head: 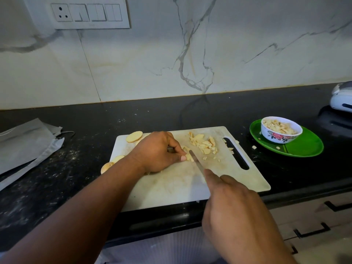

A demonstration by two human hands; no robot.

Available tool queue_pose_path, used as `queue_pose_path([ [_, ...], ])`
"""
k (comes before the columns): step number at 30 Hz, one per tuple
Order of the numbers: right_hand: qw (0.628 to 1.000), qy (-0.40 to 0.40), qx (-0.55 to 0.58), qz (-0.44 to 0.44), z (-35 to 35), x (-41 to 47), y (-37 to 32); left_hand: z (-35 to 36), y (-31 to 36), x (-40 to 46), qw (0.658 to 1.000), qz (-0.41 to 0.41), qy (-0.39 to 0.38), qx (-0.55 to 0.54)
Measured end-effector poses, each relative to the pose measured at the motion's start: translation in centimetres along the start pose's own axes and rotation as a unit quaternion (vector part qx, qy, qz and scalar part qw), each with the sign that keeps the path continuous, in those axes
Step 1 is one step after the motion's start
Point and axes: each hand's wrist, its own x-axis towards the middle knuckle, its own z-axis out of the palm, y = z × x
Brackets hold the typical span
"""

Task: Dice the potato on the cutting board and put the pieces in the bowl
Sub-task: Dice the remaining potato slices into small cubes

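1. The board (171,187) lies on the counter (76,168), at its front edge.
2. Dice (204,144) sit on the board's far right part; slices (134,136) at its far left corner.
3. Right of the board: a plate (308,147) with the bowl (281,130) on it.
4. Left of the board: a cloth (26,143).

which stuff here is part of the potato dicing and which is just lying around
In use: cutting board, knife, potato slices, diced pieces, flowered bowl.
Lying about: green plate, grey cloth, white appliance, switch panel.
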Motion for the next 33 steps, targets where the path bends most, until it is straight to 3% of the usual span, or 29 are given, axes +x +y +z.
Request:
queue_pose_path([
  [9, 1.0, 0.006, 0.009, -0.005, 1.4, 1.3, -0.7, 0.3, 0.5, 0.1, 0.999, -0.017, 0.026, 0.018],
  [17, 0.998, -0.055, 0.013, -0.003, 0.6, -1.8, 0.2, 0.3, 0.5, 0.1, 1.0, -0.009, 0.018, 0.02],
  [21, 1.0, -0.002, 0.016, -0.005, -0.5, -1.0, 0.3, -0.6, 0.0, -0.2, 1.0, -0.007, -0.012, 0.014],
  [25, 0.998, 0.052, 0.012, -0.017, -0.1, 1.9, -0.8, -1.0, -0.4, -0.1, 0.998, -0.043, 0.023, -0.05],
  [33, 0.997, 0.061, 0.022, -0.036, 1.7, 5.2, -2.2, -1.1, 0.0, 0.1, 0.994, -0.081, 0.045, -0.051],
])
